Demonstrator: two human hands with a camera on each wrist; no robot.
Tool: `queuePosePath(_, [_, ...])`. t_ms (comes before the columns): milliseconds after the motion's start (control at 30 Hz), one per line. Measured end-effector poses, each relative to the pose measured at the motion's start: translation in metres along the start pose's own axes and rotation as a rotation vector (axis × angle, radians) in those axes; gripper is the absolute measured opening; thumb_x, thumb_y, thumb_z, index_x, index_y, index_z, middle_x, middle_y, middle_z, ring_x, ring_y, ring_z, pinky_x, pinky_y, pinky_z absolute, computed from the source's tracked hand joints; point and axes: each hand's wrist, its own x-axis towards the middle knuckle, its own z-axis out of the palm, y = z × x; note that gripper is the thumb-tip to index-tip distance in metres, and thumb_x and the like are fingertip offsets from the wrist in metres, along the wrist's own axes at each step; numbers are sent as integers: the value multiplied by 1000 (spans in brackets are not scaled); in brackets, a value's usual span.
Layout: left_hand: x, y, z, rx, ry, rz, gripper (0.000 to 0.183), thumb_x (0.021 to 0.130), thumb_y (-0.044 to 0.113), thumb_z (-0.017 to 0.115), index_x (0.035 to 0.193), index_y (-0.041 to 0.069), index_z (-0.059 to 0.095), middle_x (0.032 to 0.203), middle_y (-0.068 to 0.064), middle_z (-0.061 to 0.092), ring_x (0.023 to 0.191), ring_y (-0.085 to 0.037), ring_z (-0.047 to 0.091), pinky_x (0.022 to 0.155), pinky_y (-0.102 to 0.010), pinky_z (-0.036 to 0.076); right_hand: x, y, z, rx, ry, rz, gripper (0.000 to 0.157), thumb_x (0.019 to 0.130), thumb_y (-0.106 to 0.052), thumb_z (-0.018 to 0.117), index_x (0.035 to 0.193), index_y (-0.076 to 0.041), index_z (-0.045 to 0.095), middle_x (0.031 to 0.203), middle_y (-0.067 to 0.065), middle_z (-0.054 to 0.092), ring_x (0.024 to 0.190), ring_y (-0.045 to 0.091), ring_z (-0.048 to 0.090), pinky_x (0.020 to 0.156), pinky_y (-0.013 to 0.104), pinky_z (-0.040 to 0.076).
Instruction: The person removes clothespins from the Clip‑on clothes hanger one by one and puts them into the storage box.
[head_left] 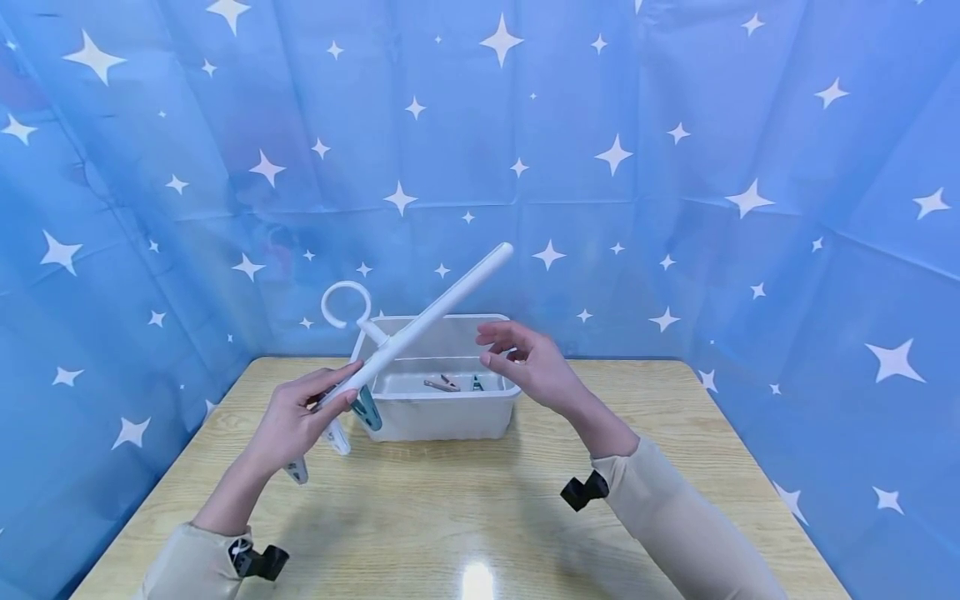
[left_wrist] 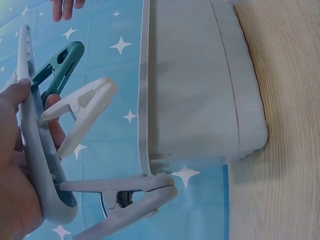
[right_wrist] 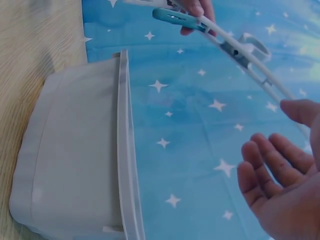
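A white clothes hanger (head_left: 431, 321) slants up to the right in the head view, its round hook (head_left: 368, 302) pointing up and left. Near its lower end, my left hand (head_left: 292, 421) grips the bar between thumb and fingers. Three clips hang from that half in the left wrist view: a green clip (left_wrist: 67, 65), a white clip (left_wrist: 90, 110) and a grey clip (left_wrist: 125, 195) at the end. My right hand (head_left: 536, 367) holds nothing; its fingers are loosely bent above the right rim of a white plastic bin, apart from the hanger.
The white bin (head_left: 442, 421) stands at the back of the wooden table (head_left: 420, 517), behind the hanger. Inside lie brownish clips (head_left: 442, 385) and a green clip (head_left: 477, 383). A blue curtain (head_left: 465, 150) with white stars encloses the back and sides.
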Motion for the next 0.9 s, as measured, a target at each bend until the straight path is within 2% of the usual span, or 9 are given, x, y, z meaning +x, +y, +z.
queuePosePath(367, [4,-6,-4,23,-12,17,42,94,9,68,136,18,64,116,-9,73,69,-5,56,53,-22,43,-2,-7,-1,40,5,-33,41,96,-29,67,136,-22,59,128,4,67,109,20,63,97,42,50])
queuePosePath(600, [3,-7,-4,48,-38,-22,42,96,15,68,137,23,63,121,-9,71,65,-5,54,52,-23,41,-3,-10,-2,66,-1,-52,41,96,-26,67,135,-18,59,132,16,63,110,22,62,99,44,49])
queuePosePath(767, [4,-5,-5,70,-54,-58,42,96,21,68,137,28,63,122,-5,71,62,-7,50,51,-23,39,-4,-13,-3,69,4,-66,39,96,-24,67,135,-19,60,129,9,66,110,22,62,98,43,50])
queuePosePath(900, [4,-5,-4,74,-61,-60,41,96,21,68,137,28,63,122,-4,71,63,-8,51,52,-23,39,-4,-14,-5,61,15,-78,39,96,-23,67,134,-20,61,126,6,67,108,21,63,97,46,51])
